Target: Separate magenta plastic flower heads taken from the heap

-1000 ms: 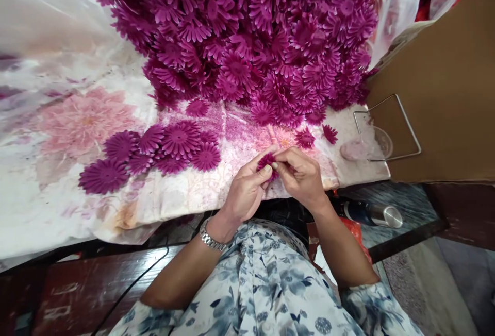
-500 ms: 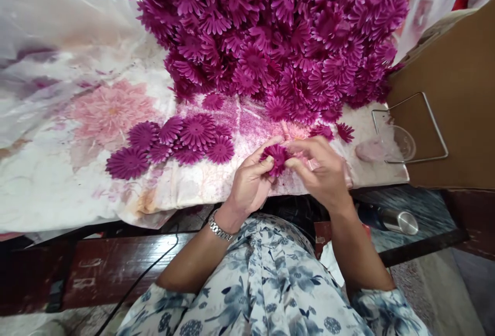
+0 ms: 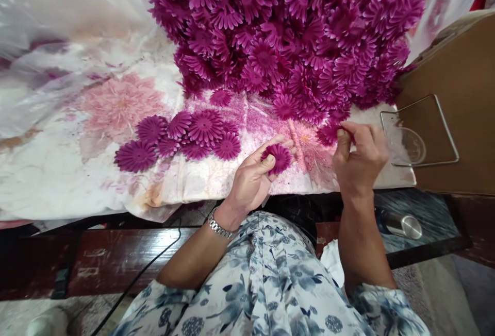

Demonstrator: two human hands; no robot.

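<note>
My left hand [image 3: 253,176] holds a purple artificial flower layer [image 3: 279,158], its thumb pressed on the petals and the other fingers beneath. The flower faces up, round and many-petalled. Off to the right, my right hand [image 3: 359,153] is closed in a pinch at the table, with a sliver of purple petal between thumb and forefinger. Most of that piece is hidden by the fingers. Just left of this pinch lies a loose purple flower [image 3: 328,134]. A group of similar flower layers [image 3: 204,127] rests on the cloth to the left of my left hand.
A large heap of purple flower layers [image 3: 286,42] fills the back of the table. At right stand a cardboard box [image 3: 460,119], a bent wire frame [image 3: 446,130] and a clear plastic cup [image 3: 413,145]. Below the table edge lies a metal flask [image 3: 406,227].
My right hand has left the flower in my left hand and moved right, pinching a small purple piece near the loose flower. The left hand keeps its hold. The view has shifted slightly.
</note>
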